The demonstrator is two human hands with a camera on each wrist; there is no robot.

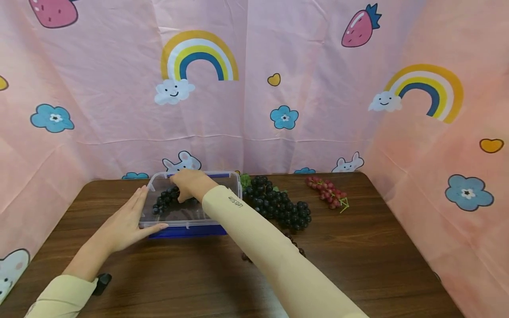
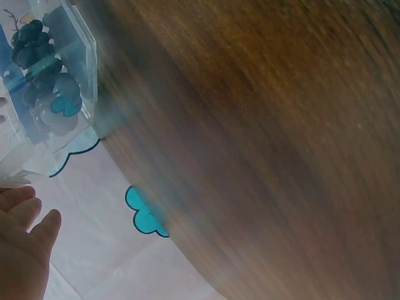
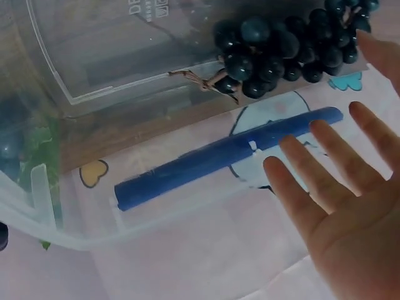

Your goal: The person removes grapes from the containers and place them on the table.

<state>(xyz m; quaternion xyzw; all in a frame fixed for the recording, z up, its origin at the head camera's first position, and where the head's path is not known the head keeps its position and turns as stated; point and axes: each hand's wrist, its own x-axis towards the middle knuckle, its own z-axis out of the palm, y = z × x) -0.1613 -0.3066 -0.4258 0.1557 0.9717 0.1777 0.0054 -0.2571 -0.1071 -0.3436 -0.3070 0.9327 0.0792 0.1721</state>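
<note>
Near the far left edge of the brown table (image 1: 358,247) sits a clear plastic box (image 1: 234,185) with dark grapes (image 1: 165,198) inside. Right hand (image 1: 191,183) is down in the box just beside them, fingers spread and straight. Left hand (image 1: 127,221) rests flat against the box's left wall, fingers together.

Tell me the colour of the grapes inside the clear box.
Dark blue-black grapes, clearest in the right wrist view.

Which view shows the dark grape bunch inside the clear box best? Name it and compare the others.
The right wrist view: the grape bunch is close and sharp, stem visible, just beyond the open right hand. The head view shows it small, partly hidden by that hand. The left wrist view shows it blurred through the box wall.
</note>
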